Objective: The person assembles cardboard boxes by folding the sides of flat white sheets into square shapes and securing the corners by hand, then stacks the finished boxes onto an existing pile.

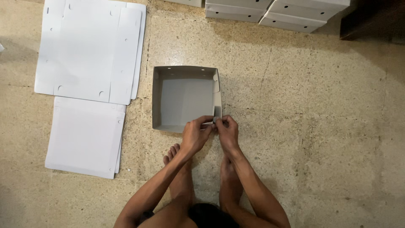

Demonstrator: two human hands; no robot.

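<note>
Both hands pinch one corner of a box.
Left hand [195, 134] and right hand [227, 130] grip the near right corner flap of the open white cardboard box [185, 99], which lies just beyond them.

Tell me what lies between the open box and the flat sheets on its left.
Only bare floor separates the open box from the flat sheets, in the head view.

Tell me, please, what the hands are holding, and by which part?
Both the left hand and right hand pinch the white cardboard box at its near right corner.

A speckled beige stone floor [320, 126] is seen, crossed by thin cracks; a dark wooden furniture piece [371, 19] is set at its upper right edge.
</note>
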